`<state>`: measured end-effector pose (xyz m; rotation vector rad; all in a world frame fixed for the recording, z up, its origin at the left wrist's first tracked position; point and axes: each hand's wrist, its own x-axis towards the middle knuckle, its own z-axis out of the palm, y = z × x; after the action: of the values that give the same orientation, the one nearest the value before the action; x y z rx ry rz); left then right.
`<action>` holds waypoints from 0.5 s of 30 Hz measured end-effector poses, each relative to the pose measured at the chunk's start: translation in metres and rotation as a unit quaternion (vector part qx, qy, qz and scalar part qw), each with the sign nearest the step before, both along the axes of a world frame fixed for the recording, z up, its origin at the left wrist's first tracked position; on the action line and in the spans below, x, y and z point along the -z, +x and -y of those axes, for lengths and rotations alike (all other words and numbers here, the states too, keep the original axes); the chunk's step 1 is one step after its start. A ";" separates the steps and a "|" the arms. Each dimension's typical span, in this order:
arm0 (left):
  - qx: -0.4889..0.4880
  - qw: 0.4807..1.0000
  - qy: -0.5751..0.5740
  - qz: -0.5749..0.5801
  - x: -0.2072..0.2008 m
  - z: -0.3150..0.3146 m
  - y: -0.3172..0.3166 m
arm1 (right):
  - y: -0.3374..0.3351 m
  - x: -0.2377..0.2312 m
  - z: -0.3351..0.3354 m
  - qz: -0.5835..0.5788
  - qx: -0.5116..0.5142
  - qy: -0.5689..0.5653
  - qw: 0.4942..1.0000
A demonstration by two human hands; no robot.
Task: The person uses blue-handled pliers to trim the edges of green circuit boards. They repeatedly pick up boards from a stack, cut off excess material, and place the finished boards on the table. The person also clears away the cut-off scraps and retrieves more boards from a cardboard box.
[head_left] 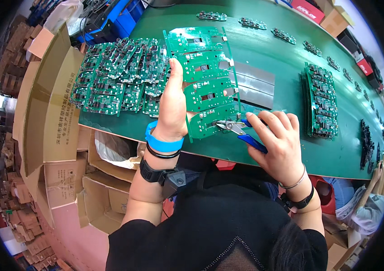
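Observation:
My left hand (pixel 172 106) is closed on the left edge of a green circuit board panel (pixel 207 86), its thumb pointing up along the edge. The panel is made of several joined boards in a column. In my right hand (pixel 275 137) is a pair of cutting pliers (pixel 237 128) with blue handles. Their metal jaws lie against the lowest board of the panel, near its middle. Whether the jaws are apart or together is too small to tell. Left of the panel, piles of populated circuit boards (pixel 106 77) lie on the green table (pixel 268 156).
Another stack of board panels (pixel 320 101) stands to the right. Single narrow boards (pixel 253 23) form a curved row along the far side. A grey sheet (pixel 255 86) lies behind the pliers. Open cardboard boxes (pixel 54 117) stand at the left. Another person's arm (pixel 375 178) shows at far right.

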<state>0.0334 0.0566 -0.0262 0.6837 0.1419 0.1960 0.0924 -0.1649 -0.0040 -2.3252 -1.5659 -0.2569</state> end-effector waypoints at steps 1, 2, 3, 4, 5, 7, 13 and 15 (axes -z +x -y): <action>0.002 1.000 -0.002 -0.001 0.001 0.000 0.000 | 0.000 0.001 0.000 -0.002 0.000 0.001 1.000; 0.004 1.000 -0.005 -0.002 0.002 -0.001 0.001 | 0.001 0.000 0.000 0.000 -0.002 0.005 1.000; 0.007 1.000 -0.007 -0.003 0.003 -0.001 0.001 | 0.001 -0.001 0.000 0.002 -0.004 0.009 1.000; 0.006 1.000 -0.008 -0.003 0.002 -0.001 0.001 | 0.002 -0.002 0.000 0.003 -0.007 0.013 1.000; 0.005 1.000 -0.008 -0.003 0.002 -0.001 0.001 | 0.002 -0.003 -0.001 0.003 -0.006 0.012 1.000; 0.000 1.000 -0.003 -0.007 0.001 -0.001 0.001 | 0.003 -0.003 -0.002 0.002 -0.005 0.012 1.000; -0.013 1.000 0.007 -0.021 -0.002 0.001 0.001 | 0.000 -0.004 -0.003 -0.001 0.004 0.001 1.000; -0.018 1.000 0.013 -0.021 -0.001 0.001 0.000 | 0.002 -0.005 -0.004 0.007 -0.004 -0.005 1.000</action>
<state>0.0337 0.0557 -0.0251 0.7126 0.1932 0.2186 0.0940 -0.1609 0.0006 -2.3295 -1.5875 -0.2643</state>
